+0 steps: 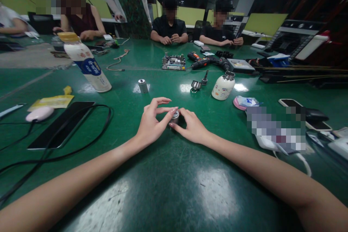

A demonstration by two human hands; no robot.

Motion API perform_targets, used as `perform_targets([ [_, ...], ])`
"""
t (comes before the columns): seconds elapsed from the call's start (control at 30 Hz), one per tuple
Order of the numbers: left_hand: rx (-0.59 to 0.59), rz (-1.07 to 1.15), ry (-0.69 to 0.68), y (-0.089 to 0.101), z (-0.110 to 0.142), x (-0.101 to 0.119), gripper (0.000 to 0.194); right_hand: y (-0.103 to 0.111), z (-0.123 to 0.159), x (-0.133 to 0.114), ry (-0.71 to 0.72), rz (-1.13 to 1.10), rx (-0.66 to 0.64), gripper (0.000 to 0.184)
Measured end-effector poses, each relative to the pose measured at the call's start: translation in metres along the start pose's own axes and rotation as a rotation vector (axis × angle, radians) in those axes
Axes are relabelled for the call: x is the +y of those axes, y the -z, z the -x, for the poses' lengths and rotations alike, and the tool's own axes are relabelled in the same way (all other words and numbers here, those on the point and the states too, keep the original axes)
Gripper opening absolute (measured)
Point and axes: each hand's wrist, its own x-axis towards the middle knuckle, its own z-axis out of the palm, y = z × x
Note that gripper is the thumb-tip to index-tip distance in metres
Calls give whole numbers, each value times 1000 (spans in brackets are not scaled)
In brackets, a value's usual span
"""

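Observation:
A small silver metal cylinder point(175, 117) stands on the green table between my two hands, partly hidden by the fingers. My left hand point(153, 120) has its thumb and index finger at the cylinder's top and left side, while its other fingers arch above. From the other side, my right hand point(191, 124) curls its thumb and index finger around it, with the thumb low at the front. Both hands' fingertips meet near its top. A second, similar grey metal cylinder point(143, 86) stands upright farther off to the left.
Behind the hands are a metal bottle cap point(196, 86), a cream bottle point(223, 86), a circuit board point(174, 62) and a power drill point(201, 61). Leftward stand a drink bottle point(89, 66) and a dark tablet point(62, 125) under a black cable. Phones point(290, 106) lie right. Several people sit opposite.

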Motion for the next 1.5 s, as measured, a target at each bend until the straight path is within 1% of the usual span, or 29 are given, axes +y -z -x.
perform_targets([
  [0.1,7,-19,3,0,0,-1,20,0,0,0,0,3,-7,28],
  [0.27,141,-19,36,2,-1,-4,16,1,0,-1,1,-23,-12,30],
  [0.33,160,-33,30,2,-1,-2,19,2,0,-1,-5,-25,-12,29],
  [0.4,118,-37,17,2,-2,0,26,1,0,-1,-2,-22,-11,28],
  [0.47,47,-31,5,1,-2,2,32,1,0,-1,0,-9,-7,27],
  [0.53,3,-22,0,-1,-1,3,33,0,0,0,-5,9,-2,26],
  [0.57,1,-18,2,-2,-1,3,33,0,0,0,-7,15,-2,26],
  [0.63,31,-13,10,-3,0,3,32,0,0,0,-7,14,-4,27],
  [0.7,86,-27,22,-4,1,2,31,0,0,-1,0,-2,-8,28],
  [0.8,168,-90,42,-2,2,-1,27,2,0,-2,4,-23,-12,30],
  [0.87,190,-144,54,1,3,-6,25,2,0,-3,0,-25,-13,29],
  [0.9,184,-174,63,2,3,-10,25,2,0,-3,-2,-26,-13,29],
  [0.97,127,-226,104,5,3,-17,26,2,1,-3,-3,-29,-12,28],
  [1.1,-62,-310,260,7,4,-22,30,2,1,-2,2,-37,-11,28],
  [1.13,-84,-335,284,8,4,-21,32,2,1,-2,1,-36,-9,28],
  [1.2,-82,-376,300,8,4,-18,36,2,1,-2,0,-35,-6,28],
  [1.27,-64,-372,299,8,3,-17,35,2,1,-2,3,-36,-7,28],
  [1.33,-43,-306,282,7,3,-18,31,2,1,-2,4,-33,-7,27],
  [1.4,6,-199,225,6,2,-19,28,2,1,-3,2,-27,-5,27],
  [1.5,106,-51,102,2,1,-14,28,2,1,-3,0,-18,-2,28],
])
